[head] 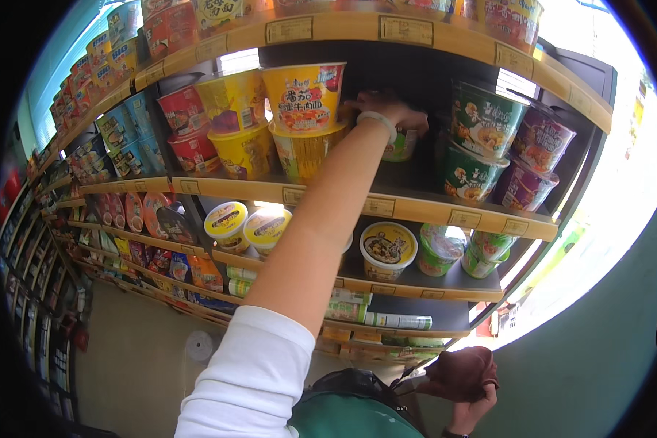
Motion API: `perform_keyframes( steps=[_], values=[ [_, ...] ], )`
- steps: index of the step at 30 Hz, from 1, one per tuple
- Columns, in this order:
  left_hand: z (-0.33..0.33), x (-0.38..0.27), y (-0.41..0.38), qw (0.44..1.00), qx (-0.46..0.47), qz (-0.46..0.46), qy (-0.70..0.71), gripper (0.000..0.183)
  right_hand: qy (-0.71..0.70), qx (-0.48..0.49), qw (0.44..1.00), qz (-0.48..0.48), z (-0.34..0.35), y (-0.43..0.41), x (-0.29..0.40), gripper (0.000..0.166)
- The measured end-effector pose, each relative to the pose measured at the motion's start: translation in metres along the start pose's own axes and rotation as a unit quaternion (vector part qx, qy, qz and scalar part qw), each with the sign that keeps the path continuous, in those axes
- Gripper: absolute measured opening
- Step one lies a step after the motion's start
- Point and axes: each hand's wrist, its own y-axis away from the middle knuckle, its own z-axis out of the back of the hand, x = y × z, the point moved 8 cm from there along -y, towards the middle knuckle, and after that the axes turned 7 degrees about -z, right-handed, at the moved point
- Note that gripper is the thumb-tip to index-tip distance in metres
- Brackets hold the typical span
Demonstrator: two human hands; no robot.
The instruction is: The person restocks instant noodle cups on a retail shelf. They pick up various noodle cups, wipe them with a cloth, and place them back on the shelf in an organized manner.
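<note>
My left hand (386, 109) reaches into a dark gap on the noodle shelf, a pale bangle on its wrist. Its fingers are spread over the top of a green instant noodle cup (401, 147); shadow and the hand itself hide whether they grip it. Just left stands a yellow instant noodle bucket (305, 98), stacked on another. Right of the gap are stacked dark green noodle cups (484, 120) and purple noodle cups (542, 139). Low at the right, my right hand (473, 410) holds a crumpled brown cloth (462, 372).
A wooden shelf edge (427, 211) with price tags runs below my left hand; another shelf edge (350, 28) is above. Noodle bowls (388, 249) stand one level down. Red noodle cups (183, 112) are farther left. A white roll (199, 346) is on the floor.
</note>
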Motion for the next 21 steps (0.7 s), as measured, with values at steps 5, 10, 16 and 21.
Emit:
perform_keyframes(
  steps=[5,10,16,21],
  values=[
    [0.025,-0.027,0.071,0.978,-0.169,-0.121,-0.01,0.112,-0.015,-0.008,0.999,-0.029,0.012,-0.002,-0.006,0.071],
    [0.045,-0.012,0.184,0.914,-0.333,-0.231,-0.022,0.106,0.107,0.078,0.991,-0.007,-0.056,-0.01,-0.025,0.057],
    [0.068,0.021,0.313,0.841,-0.376,-0.336,0.194,0.1,0.206,0.297,0.932,-0.038,-0.16,-0.019,-0.066,0.072],
    [-0.045,0.044,0.341,0.645,-0.003,-0.179,0.743,0.101,0.272,0.329,0.904,0.014,-0.195,-0.036,-0.117,0.08]
  ],
)
